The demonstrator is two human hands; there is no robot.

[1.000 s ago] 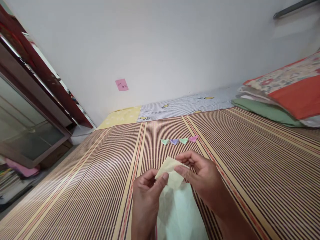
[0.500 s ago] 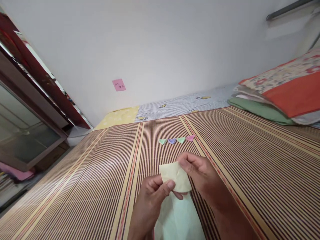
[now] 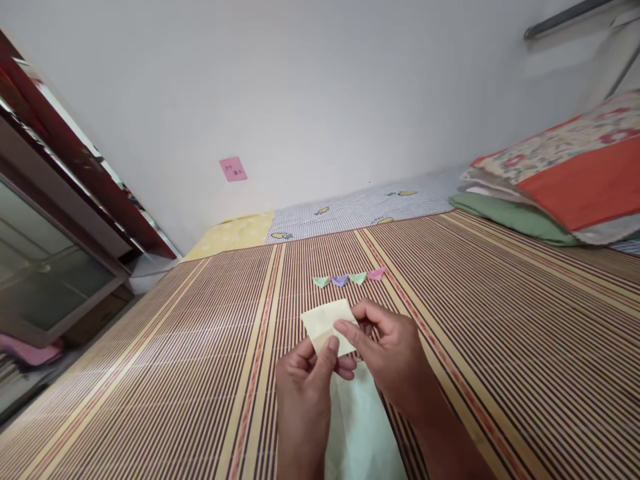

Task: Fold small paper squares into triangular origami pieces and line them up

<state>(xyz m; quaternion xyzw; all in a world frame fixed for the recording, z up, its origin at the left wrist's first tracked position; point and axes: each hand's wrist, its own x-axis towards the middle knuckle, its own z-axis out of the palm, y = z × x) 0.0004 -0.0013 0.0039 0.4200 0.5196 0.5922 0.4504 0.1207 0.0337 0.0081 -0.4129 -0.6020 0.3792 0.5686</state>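
I saw the left hand [image 3: 306, 383] and right hand [image 3: 387, 343] pinching pale yellow paper [image 3: 324, 319] from two sides, seemingly to steady it.

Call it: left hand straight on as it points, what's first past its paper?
Likely the row of folded paper pieces on the striped mat, beyond the yellow paper the left hand holds; depth unclear, so it might pass above.

1. Looks like matt, lightly creased paper on the yellow square [image 3: 324, 316].
2. Shows a faint gloss over the slatted, striped mat [image 3: 220, 320].
3. Looks like soft, matt cloth on the orange floral bedding [image 3: 585, 183].
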